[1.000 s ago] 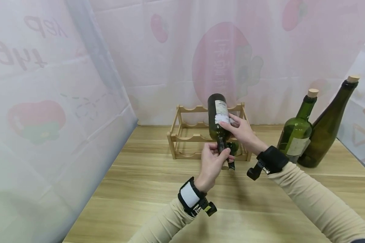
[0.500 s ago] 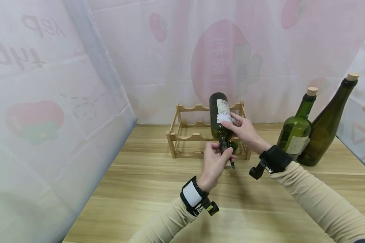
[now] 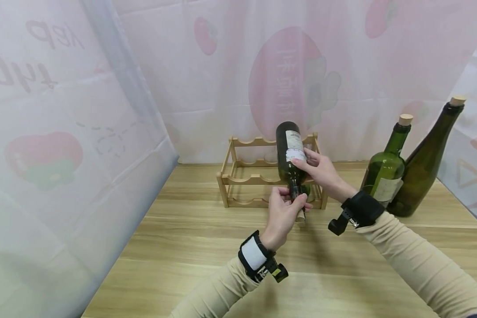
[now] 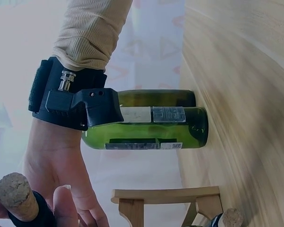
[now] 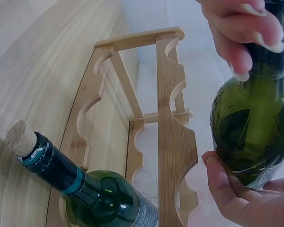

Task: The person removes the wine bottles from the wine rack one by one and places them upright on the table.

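Observation:
A dark green wine bottle point(image 3: 289, 152) with a white label and a cork lies tilted, neck towards me, over the right part of the wooden wine rack point(image 3: 256, 179). My left hand point(image 3: 283, 216) pinches its neck just behind the cork point(image 4: 16, 195). My right hand point(image 3: 323, 174) holds the bottle's body by the label, thumb on the near side. In the right wrist view the bottle's shoulder appears apart from the rack's upper rail point(image 5: 168, 113). A second corked bottle point(image 5: 109, 196) lies in the rack's lower tier, mostly hidden in the head view.
Two corked bottles stand to the right: a green labelled one point(image 3: 386, 170) and a taller olive one point(image 3: 427, 154) behind it. The wooden table point(image 3: 175, 247) runs back to a printed curtain point(image 3: 210, 101), with another curtain along the left.
Both hands and the bottle between them have shifted slightly to the right over the rack. Their hold looks the same, and the standing bottles keep their places.

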Demonstrator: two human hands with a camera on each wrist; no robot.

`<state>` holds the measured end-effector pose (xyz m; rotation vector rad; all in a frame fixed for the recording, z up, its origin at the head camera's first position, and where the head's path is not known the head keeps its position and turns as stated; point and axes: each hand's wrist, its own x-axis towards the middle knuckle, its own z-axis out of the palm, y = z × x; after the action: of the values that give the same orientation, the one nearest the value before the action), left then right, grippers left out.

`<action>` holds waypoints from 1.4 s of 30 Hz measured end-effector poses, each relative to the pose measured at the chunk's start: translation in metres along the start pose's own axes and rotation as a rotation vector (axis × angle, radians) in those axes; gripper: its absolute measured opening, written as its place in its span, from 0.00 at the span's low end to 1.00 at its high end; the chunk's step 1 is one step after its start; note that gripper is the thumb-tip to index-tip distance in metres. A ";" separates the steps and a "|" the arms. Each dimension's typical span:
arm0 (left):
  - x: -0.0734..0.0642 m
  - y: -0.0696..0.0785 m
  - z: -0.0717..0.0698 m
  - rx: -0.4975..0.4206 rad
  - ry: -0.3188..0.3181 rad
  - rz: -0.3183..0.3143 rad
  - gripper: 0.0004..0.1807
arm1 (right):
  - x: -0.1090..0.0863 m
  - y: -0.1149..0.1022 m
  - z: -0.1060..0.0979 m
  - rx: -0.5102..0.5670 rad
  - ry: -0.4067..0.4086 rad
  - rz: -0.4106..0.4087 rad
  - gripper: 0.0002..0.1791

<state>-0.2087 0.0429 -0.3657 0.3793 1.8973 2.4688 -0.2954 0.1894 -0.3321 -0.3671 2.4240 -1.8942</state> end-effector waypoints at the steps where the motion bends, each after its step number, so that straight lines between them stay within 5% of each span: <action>1: 0.000 0.000 0.001 -0.002 0.000 -0.001 0.18 | 0.000 0.001 -0.001 0.002 -0.001 0.001 0.42; 36: -0.001 -0.006 0.016 -0.006 -0.023 0.017 0.18 | -0.017 0.003 -0.018 -0.019 0.018 0.037 0.43; 42: -0.001 -0.006 0.019 -0.010 0.005 0.022 0.19 | -0.020 0.006 -0.021 -0.046 0.041 -0.006 0.41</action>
<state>-0.2044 0.0627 -0.3675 0.3961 1.8918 2.4943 -0.2810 0.2144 -0.3343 -0.3420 2.4989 -1.8691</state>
